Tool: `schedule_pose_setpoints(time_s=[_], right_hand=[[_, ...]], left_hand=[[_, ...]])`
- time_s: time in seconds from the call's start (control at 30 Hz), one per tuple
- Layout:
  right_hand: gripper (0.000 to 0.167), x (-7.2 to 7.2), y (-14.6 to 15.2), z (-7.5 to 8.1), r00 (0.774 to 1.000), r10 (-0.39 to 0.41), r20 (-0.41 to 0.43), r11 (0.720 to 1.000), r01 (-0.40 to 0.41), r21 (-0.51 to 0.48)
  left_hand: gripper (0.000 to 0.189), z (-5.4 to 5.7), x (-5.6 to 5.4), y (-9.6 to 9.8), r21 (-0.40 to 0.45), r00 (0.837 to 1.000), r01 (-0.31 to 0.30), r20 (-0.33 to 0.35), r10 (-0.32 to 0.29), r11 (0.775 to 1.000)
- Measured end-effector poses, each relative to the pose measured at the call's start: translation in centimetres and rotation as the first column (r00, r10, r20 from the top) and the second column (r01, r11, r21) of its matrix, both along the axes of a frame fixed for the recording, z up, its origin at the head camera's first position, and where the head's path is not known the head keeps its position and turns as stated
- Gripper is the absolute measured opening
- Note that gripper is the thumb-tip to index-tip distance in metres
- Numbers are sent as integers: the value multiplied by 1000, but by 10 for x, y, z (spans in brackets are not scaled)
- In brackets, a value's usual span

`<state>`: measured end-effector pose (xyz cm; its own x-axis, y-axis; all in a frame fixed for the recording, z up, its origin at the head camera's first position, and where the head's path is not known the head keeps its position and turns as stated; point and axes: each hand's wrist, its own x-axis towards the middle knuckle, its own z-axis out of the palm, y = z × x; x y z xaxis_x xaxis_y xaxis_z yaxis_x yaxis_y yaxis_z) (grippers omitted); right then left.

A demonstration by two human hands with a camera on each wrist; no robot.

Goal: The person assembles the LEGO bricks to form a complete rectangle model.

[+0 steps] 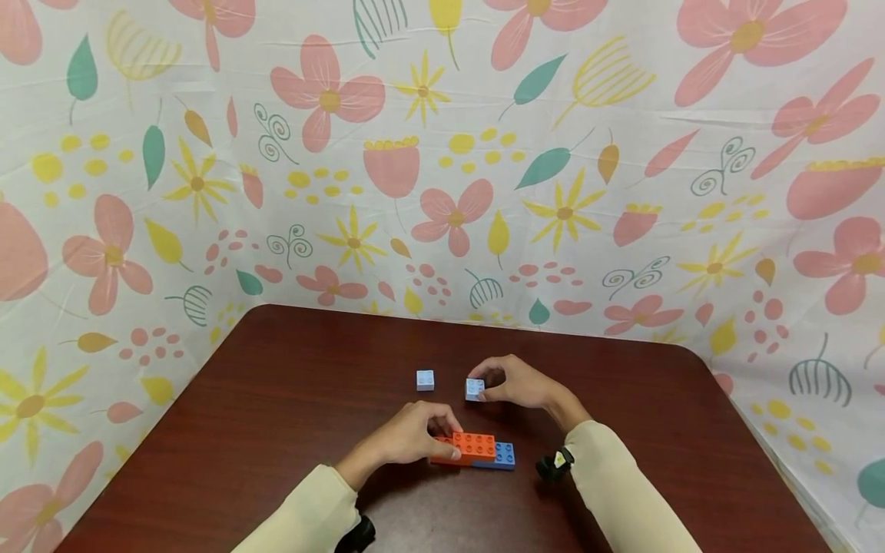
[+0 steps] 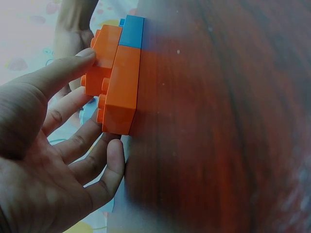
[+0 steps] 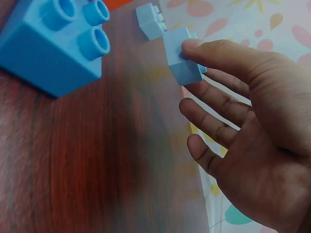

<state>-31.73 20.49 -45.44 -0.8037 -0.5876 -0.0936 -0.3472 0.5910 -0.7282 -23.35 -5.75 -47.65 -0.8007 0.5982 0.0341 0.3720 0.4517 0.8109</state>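
My left hand (image 1: 408, 434) grips a joined stack of building bricks near the table's front, thumb on the near side. An upper orange brick (image 1: 477, 444) sits across a lower orange brick (image 2: 121, 90) and a blue brick (image 1: 506, 456), whose studs show at the right end. Farther back, my right hand (image 1: 522, 384) pinches a small light blue brick (image 3: 175, 46) between thumb and fingers, its studs facing up. Left of it, a second small light blue brick (image 1: 425, 381) stands by itself on the table. The left fingers partly hide the stack's left end.
All the bricks are on a dark reddish-brown wooden table (image 1: 297, 384). A white cloth with a flower print (image 1: 456, 215) hangs behind the table and along its sides. Black straps with small devices (image 1: 555, 464) are on both wrists.
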Motion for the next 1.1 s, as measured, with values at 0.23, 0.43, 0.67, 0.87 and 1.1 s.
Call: schedule_pose_setpoints(time_s=[0.23, 0.43, 0.67, 0.87, 1.1], right_hand=[[33, 13, 10, 4, 999, 24, -36, 1000, -24, -5], [33, 25, 18, 7, 996, 26, -82, 1000, -27, -10], [32, 46, 28, 14, 996, 12, -85, 999, -17, -52], [32, 63, 35, 13, 997, 21, -79, 997, -26, -72], [32, 85, 41, 10, 995, 21, -93, 996, -29, -84]], left_hand=[[21, 0, 1, 0, 7, 1000, 0, -1, 0, 1000], [21, 0, 1, 0, 15, 1000, -1, -9, 1, 1000], [21, 1, 2, -1, 25, 1000, 7, -4, -7, 1000], [22, 0, 2, -2, 29, 1000, 12, -6, -12, 1000], [22, 0, 2, 0, 28, 1000, 5, -3, -5, 1000]])
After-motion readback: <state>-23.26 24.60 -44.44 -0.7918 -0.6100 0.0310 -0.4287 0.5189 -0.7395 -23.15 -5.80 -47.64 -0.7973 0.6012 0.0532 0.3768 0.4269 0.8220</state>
